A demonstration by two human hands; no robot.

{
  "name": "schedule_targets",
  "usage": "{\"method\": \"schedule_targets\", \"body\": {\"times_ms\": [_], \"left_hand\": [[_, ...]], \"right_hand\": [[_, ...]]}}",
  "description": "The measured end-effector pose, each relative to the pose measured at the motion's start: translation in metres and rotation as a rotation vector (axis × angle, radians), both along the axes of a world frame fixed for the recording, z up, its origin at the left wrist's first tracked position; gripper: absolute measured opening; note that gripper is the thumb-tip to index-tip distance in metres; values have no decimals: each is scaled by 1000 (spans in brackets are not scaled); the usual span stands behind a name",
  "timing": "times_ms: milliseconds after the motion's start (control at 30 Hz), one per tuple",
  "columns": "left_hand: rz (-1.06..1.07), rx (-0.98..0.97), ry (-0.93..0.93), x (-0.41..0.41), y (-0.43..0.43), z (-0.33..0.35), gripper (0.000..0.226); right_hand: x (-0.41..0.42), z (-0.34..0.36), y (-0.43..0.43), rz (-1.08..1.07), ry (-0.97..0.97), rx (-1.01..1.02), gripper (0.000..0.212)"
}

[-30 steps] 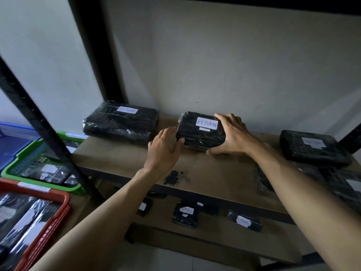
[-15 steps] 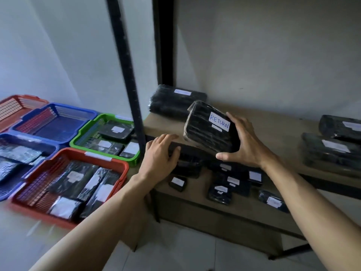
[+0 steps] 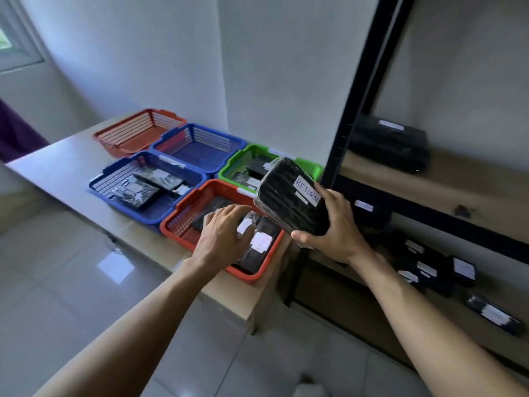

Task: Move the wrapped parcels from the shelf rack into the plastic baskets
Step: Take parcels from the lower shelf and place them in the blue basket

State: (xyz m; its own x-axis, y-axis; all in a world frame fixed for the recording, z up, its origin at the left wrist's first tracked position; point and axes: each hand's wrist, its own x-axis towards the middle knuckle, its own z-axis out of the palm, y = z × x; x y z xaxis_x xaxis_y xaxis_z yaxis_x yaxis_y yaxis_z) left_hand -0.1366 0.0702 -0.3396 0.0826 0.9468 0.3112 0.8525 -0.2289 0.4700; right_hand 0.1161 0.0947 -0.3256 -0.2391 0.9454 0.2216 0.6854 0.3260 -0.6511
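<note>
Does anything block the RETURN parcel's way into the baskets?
Only for the near red basket: the left hand lies spread over the parcels in it, just below the RETURN parcel gripped by the right hand. The green basket behind looks unobstructed.

The left hand (image 3: 221, 236) and the right hand (image 3: 335, 227) are bare, with slim fingers. The left forearm (image 3: 143, 316) and the right forearm (image 3: 429, 325) are bare as well, lean and uncovered down to the lower edge of the view.
</note>
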Motion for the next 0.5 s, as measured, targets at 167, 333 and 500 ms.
{"method": "schedule_targets", "body": {"times_ms": [167, 333, 500], "left_hand": [[158, -33, -41, -68, -6, -12, 38], [224, -86, -16, -123, -2, -22, 39], [221, -138, 11, -172, 30, -29, 37]], "right_hand": [[-73, -7, 26, 61, 2, -32, 114], [-134, -23, 55, 85, -33, -65, 118], [-182, -35, 89, 119, -69, -89, 123]]}}
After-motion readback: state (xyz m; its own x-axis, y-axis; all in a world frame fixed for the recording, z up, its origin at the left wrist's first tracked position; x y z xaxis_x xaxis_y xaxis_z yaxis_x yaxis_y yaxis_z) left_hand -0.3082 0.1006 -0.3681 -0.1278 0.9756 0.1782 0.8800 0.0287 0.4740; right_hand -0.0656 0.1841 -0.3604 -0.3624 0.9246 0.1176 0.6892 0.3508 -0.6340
